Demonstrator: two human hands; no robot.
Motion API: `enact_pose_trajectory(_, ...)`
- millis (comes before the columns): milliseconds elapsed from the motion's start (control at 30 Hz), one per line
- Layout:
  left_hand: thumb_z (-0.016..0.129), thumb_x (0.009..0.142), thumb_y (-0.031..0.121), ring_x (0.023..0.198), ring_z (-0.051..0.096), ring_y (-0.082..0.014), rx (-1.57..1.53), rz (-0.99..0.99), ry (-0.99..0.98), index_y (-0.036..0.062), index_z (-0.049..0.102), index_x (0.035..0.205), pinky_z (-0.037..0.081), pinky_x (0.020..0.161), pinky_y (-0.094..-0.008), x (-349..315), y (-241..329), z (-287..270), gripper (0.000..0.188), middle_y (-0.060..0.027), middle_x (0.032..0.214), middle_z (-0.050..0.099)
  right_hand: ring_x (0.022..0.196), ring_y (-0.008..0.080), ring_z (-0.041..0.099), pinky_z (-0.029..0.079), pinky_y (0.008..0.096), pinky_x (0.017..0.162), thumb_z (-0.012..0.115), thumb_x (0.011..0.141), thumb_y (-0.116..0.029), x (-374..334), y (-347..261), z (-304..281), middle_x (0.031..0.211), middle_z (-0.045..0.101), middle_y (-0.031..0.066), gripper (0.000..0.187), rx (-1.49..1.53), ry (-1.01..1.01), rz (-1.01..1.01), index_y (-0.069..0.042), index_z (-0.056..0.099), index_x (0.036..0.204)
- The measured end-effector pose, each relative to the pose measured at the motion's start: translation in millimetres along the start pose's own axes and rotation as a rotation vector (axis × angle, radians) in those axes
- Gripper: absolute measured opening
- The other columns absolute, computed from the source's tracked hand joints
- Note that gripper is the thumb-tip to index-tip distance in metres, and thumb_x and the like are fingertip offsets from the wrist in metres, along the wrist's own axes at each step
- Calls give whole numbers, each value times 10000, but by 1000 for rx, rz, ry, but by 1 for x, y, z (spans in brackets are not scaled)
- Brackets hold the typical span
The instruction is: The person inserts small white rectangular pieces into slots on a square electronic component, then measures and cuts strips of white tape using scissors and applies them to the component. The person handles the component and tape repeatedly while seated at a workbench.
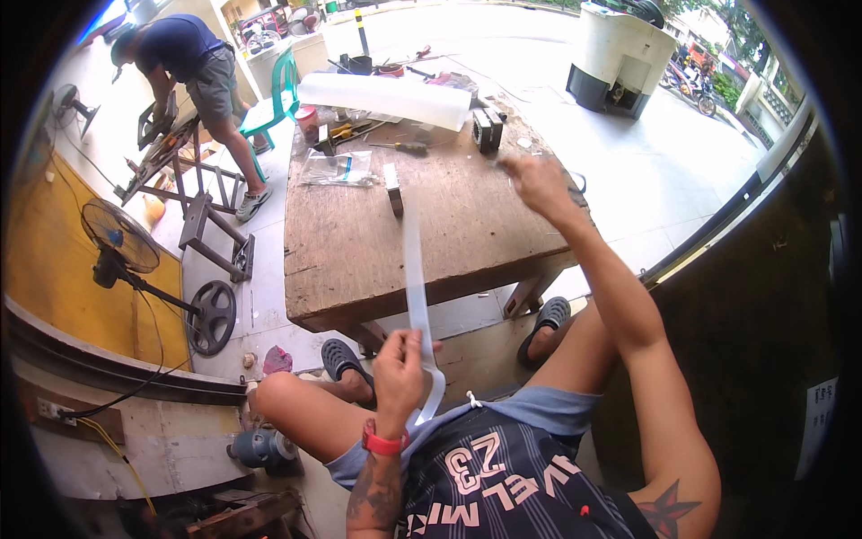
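Observation:
My left hand [400, 368] is closed around a long white plastic strip [414, 269] near my lap. The strip runs from below my hand up over the front edge of the wooden table [359, 251] to a small grey block [392, 189] lying on the tabletop. My right hand [536, 180] reaches out over the table's right side with its fingers pinched; it is blurred and I cannot tell whether anything is in it. A small black block-shaped tool [487, 128] stands just beyond that hand.
A white roll [386, 97], a clear plastic bag [339, 168], a screwdriver [400, 145] and small tools lie at the table's far end. Another person [193, 63] bends over a metal frame at far left. A floor fan [121, 242], a green chair [274, 108] and a white machine [620, 54] stand around.

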State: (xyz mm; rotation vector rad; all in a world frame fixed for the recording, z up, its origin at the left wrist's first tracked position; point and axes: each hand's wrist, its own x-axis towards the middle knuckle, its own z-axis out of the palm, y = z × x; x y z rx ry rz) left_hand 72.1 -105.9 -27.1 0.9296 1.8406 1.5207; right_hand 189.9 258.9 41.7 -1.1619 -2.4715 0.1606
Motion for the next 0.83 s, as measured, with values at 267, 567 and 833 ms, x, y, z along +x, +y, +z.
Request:
enact_pose_trajectory(267, 528, 1122, 303, 813, 709, -111, -233, -160, -38, 24, 663, 1046, 560, 755, -269, 44, -43, 7, 319, -108, 931, 777, 992, 310, 674, 464, 437, 932, 596, 1038, -253, -40, 24, 47, 1007, 712, 120, 262, 12, 85, -94, -173, 777, 1209)
enact_pose_trajectory(567, 532, 1116, 291, 859, 739, -173, -481, -237, -71, 11, 651, 1057, 591, 832, -309, 52, -30, 12, 310, -129, 940, 772, 1074, 339, 642, 474, 454, 974, 622, 1022, -267, -35, 21, 56, 1085, 684, 144, 268, 46, 78, -85, -146, 777, 1205)
enact_pose_trajectory(833, 535, 1109, 316, 770, 714, -113, 13, -151, 2, 40, 673, 1076, 556, 736, -243, 51, -21, 16, 310, -136, 972, 807, 1081, 355, 640, 485, 450, 981, 669, 1000, -272, -34, 23, 43, 1087, 690, 171, 270, 99, -9, -72, -112, 790, 1180)
